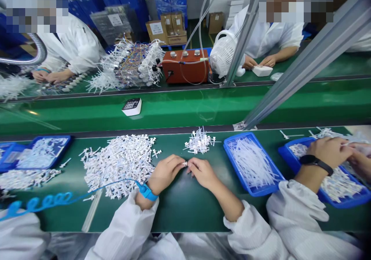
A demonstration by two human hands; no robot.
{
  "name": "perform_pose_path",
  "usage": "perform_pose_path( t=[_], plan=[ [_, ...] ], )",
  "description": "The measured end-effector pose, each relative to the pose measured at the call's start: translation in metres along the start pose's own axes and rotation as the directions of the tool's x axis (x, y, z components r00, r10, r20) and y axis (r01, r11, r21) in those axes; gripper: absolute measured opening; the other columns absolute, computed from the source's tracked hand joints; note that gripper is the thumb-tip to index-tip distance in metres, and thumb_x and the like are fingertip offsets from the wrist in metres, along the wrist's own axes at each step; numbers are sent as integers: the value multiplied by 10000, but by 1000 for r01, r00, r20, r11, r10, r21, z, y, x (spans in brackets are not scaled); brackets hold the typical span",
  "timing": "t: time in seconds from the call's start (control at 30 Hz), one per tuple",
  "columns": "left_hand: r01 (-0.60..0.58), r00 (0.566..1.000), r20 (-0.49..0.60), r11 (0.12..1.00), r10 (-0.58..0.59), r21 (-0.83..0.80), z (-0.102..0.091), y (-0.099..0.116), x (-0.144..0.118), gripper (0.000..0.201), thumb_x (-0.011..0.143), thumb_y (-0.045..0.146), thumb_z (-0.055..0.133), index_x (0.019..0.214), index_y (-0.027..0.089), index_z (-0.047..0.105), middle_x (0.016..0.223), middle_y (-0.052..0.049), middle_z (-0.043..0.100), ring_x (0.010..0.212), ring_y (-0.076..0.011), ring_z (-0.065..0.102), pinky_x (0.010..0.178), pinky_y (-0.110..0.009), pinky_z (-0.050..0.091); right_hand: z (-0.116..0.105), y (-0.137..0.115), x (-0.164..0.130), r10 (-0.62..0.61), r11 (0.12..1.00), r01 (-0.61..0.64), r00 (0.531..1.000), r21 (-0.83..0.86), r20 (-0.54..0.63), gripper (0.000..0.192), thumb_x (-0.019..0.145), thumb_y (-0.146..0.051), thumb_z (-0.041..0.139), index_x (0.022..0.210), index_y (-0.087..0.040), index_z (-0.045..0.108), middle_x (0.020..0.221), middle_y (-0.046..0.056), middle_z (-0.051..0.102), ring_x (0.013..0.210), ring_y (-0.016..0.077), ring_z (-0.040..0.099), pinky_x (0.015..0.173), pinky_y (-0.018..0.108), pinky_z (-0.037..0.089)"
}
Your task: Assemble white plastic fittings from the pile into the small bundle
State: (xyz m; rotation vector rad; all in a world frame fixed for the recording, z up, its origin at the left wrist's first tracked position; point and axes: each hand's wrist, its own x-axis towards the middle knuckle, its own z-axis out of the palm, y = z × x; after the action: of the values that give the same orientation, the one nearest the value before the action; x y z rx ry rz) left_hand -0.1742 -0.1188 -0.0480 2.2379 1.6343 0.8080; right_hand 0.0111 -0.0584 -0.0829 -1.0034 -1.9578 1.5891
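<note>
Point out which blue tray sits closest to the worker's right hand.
The blue tray of thin white tubes, just right of the right hand. The other blue trays lie farther off: one under a neighbour's hands, one at far left.

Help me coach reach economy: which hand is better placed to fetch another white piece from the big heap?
Left, probably. The left hand sits right beside the big heap, while the right hand lies farther from it, nearer the small pile.

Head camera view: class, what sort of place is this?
Probably a factory assembly line: a green conveyor belt, blue trays and heaps of small white plastic parts, and workers in white coats.
</note>
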Motion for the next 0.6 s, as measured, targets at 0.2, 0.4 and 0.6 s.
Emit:
perform_pose_path(
  t=[0.2, 0.4, 0.6],
  plan=[
    [58, 997, -40, 996, -60, -63, 3, 3, -1, 100, 941, 261, 545, 932, 228, 639, 896, -9, 681, 841, -127, 647, 782, -238, 528, -2, 0, 0, 6, 994, -6, 1000, 106, 4, 315, 963, -409, 444, 867, -167, 621, 740, 10, 684, 553, 87, 579, 571, 183, 442],
    [96, 995, -31, 990, -100, -106, 6, -1, -1, 74, 919, 263, 579, 898, 225, 639, 862, 5, 678, 799, -117, 643, 745, -221, 515, -4, -6, -2, -48, 999, 48, 999, 1, -17, 220, 894, -360, 564, 890, -170, 675, 696, 0, 676, 560, 94, 556, 551, 185, 402],
    [74, 991, 115, 994, -64, -79, 1, -3, 8, 110, 927, 287, 560, 893, 226, 645, 871, 3, 684, 806, -128, 648, 740, -226, 501, -8, -4, -3, -95, 973, 81, 994, -216, -58, 166, 854, -278, 578, 834, -189, 716, 681, -6, 670, 605, 102, 580, 600, 190, 408]
  ],
)
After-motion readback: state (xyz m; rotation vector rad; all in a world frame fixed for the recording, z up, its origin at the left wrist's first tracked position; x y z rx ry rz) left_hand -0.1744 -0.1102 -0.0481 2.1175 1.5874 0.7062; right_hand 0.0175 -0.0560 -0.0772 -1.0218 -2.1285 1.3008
